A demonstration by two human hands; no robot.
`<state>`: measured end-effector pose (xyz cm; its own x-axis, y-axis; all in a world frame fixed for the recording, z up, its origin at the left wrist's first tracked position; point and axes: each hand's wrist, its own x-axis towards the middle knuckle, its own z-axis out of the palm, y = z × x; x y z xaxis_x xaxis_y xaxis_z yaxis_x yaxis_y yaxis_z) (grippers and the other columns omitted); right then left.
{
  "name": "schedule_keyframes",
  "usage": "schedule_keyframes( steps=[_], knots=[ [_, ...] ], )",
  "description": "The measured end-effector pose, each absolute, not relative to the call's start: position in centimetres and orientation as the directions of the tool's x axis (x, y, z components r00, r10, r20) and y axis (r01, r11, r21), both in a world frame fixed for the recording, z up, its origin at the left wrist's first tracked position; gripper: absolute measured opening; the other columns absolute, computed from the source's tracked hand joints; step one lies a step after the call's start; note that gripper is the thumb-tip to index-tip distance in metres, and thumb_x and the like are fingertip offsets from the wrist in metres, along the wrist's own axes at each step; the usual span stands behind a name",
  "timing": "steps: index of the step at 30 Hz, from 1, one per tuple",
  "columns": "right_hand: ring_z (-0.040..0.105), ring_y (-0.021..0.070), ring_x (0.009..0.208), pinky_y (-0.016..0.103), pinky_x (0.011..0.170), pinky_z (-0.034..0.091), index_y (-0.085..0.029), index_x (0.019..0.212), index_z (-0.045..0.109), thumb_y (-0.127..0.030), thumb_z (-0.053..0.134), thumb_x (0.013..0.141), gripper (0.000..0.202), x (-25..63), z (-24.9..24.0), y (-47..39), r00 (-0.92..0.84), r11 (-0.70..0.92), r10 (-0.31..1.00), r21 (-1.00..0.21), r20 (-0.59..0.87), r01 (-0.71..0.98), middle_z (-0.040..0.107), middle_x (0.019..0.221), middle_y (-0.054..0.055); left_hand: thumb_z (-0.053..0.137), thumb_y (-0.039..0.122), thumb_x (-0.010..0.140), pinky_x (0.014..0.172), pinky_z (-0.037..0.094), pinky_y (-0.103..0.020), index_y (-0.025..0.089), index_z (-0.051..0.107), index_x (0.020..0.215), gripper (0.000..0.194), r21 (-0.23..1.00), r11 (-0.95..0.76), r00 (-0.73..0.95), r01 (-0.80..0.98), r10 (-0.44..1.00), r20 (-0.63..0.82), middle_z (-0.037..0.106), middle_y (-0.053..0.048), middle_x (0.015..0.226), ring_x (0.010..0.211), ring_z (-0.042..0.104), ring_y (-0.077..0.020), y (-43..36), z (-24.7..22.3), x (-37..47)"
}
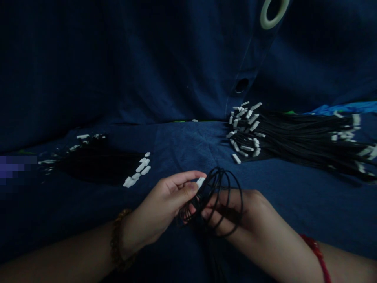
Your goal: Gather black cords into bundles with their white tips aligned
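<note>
Cable-handling step: left hand (169, 196) pinches white connector (200, 182); right hand (250, 214) apparently pinches looped black cable (209, 181). Next move likely requires keeping loops untangled.

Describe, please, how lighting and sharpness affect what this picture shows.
In the head view, light is dim: the left bundle of thin black cables sinks into shadow, its strands merging; the bare left hand shows more clearly; the purple patch at the left edge is coarsely pixelated.
</note>
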<state>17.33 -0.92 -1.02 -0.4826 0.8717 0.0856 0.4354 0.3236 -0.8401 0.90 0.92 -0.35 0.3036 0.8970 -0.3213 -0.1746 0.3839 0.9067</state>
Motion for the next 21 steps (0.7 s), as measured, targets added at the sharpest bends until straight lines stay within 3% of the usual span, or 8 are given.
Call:
schedule_keyframes(
  steps=[6,16,18,21],
  knots=[
    [0.062,0.0093,0.077,0.018,0.072,0.045,-0.027,0.090,0.064,-0.018,0.046,0.087,0.020,16.9,-1.5,-1.0,-0.508,0.282,0.858,-0.898,0.078,0.338,0.066,0.086,-0.007,0.052,0.027,0.082,0.041,0.037,-0.013,0.015,0.053,0.112,0.033,0.934,0.356,0.372,-0.015,0.870,-0.325,0.055,0.002,0.058,0.044,0.046,-0.0050,1.3,-1.0,0.7],
    [0.059,0.0140,0.066,0.022,0.061,0.046,-0.016,0.075,0.062,-0.022,0.049,0.083,0.016,17.5,-0.5,-0.5,-0.447,0.174,0.894,-0.899,-0.027,0.402,0.061,0.067,0.003,0.055,0.030,0.078,0.038,0.037,-0.013,0.016,0.056,0.107,0.032,0.942,0.331,0.406,-0.047,0.868,-0.285,0.056,0.002,0.057,0.045,0.049,-0.0073,1.4,-1.7,0.6],
    [0.058,0.0128,0.062,0.020,0.057,0.046,-0.016,0.073,0.060,-0.021,0.051,0.080,0.013,17.4,-0.3,-0.2,-0.450,0.108,0.890,-0.925,-0.074,0.365,0.059,0.065,0.002,0.056,0.030,0.078,0.037,0.037,-0.014,0.015,0.055,0.108,0.034,0.935,0.351,0.417,-0.053,0.858,-0.298,0.055,0.003,0.056,0.043,0.048,-0.0072,1.4,-1.6,0.6],
    [0.051,0.0075,0.044,0.015,0.041,0.040,-0.016,0.078,0.058,-0.019,0.053,0.074,0.006,17.5,-0.1,0.3,-0.453,-0.147,0.854,-0.954,-0.256,0.263,0.055,0.057,-0.003,0.058,0.030,0.077,0.037,0.037,-0.015,0.015,0.055,0.108,0.035,0.910,0.403,0.405,-0.095,0.851,-0.334,0.055,0.002,0.058,0.042,0.047,-0.0064,1.5,-1.3,0.7]
  ],
)
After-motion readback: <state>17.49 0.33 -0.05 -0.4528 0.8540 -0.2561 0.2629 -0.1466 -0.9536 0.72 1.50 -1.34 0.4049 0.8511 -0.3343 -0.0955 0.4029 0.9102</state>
